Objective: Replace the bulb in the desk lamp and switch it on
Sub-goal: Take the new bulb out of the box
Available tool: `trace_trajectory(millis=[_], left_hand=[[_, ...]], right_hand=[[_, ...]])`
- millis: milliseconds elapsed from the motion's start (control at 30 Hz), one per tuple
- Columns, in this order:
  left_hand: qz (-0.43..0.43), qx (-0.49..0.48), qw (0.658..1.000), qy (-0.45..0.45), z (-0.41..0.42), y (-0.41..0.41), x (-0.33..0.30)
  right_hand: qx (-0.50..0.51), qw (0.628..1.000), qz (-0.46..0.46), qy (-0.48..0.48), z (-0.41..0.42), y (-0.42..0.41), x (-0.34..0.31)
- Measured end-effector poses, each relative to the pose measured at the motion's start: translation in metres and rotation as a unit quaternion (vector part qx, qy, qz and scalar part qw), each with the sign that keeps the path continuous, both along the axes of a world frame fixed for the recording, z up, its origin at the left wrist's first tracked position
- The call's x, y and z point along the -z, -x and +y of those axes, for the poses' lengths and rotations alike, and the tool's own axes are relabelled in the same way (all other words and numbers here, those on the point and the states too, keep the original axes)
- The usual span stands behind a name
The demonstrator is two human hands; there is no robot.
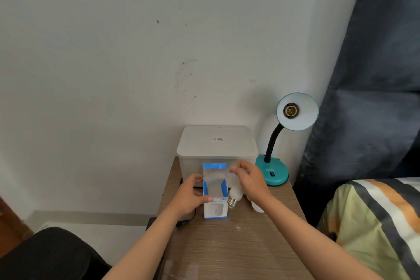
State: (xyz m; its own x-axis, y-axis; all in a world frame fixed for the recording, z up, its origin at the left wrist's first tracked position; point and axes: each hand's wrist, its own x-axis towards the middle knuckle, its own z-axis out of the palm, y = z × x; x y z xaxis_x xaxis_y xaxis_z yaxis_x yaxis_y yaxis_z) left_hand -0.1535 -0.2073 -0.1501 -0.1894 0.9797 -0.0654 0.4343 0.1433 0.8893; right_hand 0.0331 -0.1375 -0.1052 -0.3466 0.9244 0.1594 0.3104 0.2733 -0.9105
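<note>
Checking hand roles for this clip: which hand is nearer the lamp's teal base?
Right. The right hand is just left of the teal base, holding a bulb. The left hand is farther left, gripping the open bulb box.

The surface looks like wood-grain laminate with a slight sheen. The bulb box is thin printed card, white and blue. The bulb has a frosted matt globe and a shiny ribbed metal screw base. The storage bin is cloudy translucent plastic. The lamp has a glossy teal base, and the bedding is soft cloth.
</note>
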Motion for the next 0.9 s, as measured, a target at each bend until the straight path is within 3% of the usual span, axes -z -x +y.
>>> trace_trajectory(millis=[100,333,667,800,900], left_hand=[[0.001,-0.013,1.0,0.002,-0.001,-0.003,0.001],[0.025,-0.008,1.0,-0.006,-0.002,-0.004,0.0],[0.033,0.002,0.999,-0.02,-0.005,-0.006,0.001],[0.029,-0.009,0.999,-0.02,-0.004,-0.008,0.002],[0.061,-0.017,0.998,-0.013,-0.005,-0.008,0.003]], right_hand=[[0.04,0.989,-0.127,-0.066,-0.007,-0.004,0.009],[-0.007,0.953,-0.274,-0.129,-0.016,0.005,0.031],[0.009,0.944,-0.297,-0.146,-0.018,0.013,0.032],[-0.016,0.947,-0.301,-0.109,-0.017,0.01,0.033],[-0.015,0.971,-0.234,-0.049,-0.017,0.005,0.027]])
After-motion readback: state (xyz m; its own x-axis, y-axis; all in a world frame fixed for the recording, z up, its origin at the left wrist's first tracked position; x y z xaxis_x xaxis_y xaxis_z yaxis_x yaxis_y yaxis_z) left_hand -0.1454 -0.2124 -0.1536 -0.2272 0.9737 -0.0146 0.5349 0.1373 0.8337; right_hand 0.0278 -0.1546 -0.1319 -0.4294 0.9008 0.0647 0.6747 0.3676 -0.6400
